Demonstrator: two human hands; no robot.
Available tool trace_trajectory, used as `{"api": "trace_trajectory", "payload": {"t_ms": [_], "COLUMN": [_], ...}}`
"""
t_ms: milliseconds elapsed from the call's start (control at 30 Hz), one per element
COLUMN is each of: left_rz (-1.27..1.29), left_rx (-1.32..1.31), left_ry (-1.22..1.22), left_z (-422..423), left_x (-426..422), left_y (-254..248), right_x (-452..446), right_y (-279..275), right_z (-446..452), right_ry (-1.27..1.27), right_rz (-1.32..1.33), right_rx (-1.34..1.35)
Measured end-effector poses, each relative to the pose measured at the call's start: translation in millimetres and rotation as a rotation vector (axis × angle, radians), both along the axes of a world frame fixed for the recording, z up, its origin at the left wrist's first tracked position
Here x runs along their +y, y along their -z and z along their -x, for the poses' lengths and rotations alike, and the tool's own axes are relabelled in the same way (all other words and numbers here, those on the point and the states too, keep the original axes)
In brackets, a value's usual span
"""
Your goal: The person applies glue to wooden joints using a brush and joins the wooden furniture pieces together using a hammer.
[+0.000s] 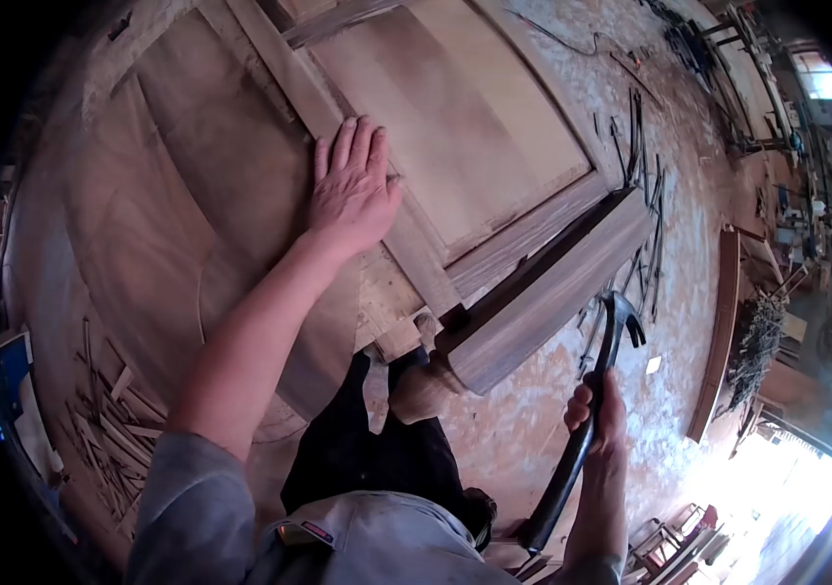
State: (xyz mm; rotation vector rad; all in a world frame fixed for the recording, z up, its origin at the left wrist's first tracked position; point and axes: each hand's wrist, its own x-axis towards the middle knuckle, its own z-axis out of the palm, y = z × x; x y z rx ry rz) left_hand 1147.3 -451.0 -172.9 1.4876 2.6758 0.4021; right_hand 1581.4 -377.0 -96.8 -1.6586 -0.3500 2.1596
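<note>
My left hand [352,190] lies flat with its fingers stretched out on a long wooden frame strip [419,261]. That strip borders a framed wooden panel [435,117] in front of me. At the panel's near right end is a thick wooden rail [552,292], with a dark gap between it and the panel frame. My right hand [599,414] is wrapped around the dark handle of a claw hammer [564,476]. The hammer's head points up and away, to the right of the rail and apart from it.
A brown cloth-like or sheet surface [211,146] spreads left of the panel. Thin rods [652,234] lie on the floor to the right. Wood scraps [109,439] are piled at lower left. A long brown board [718,331] stands farther right.
</note>
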Motion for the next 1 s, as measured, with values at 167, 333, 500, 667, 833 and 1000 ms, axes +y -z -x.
{"api": "trace_trajectory", "payload": {"t_ms": [167,333,500,667,833,1000], "left_rz": [-0.317,-0.070,0.271,0.178,0.184,0.147], "left_rx": [-0.171,-1.368,-1.059,-0.982,-0.994,-1.035], "left_ry": [0.043,-0.163,0.065,0.116,0.124,0.111], "left_z": [-2.6,-98.4,-159.4,-165.9,-166.0,-165.5], "left_x": [-22.1,-101.5,-122.7,-124.9,-122.8,-121.8], "left_y": [12.6,-39.8,-51.8,-31.4,-20.6,-22.8], "right_x": [-81.3,-123.9,-124.5,-127.8,-129.7,-131.2], "right_y": [-27.1,-46.6,-47.5,-45.6,-41.1,-40.5], "right_z": [0.7,-0.1,10.1,21.9,11.0,2.8], "right_ry": [-0.151,-0.267,-0.347,-0.279,-0.218,-0.179], "right_rz": [-0.235,-0.349,-0.458,-0.448,-0.411,-0.268], "right_rx": [-0.351,-0.525,-0.472,-0.495,-0.478,-0.404]}}
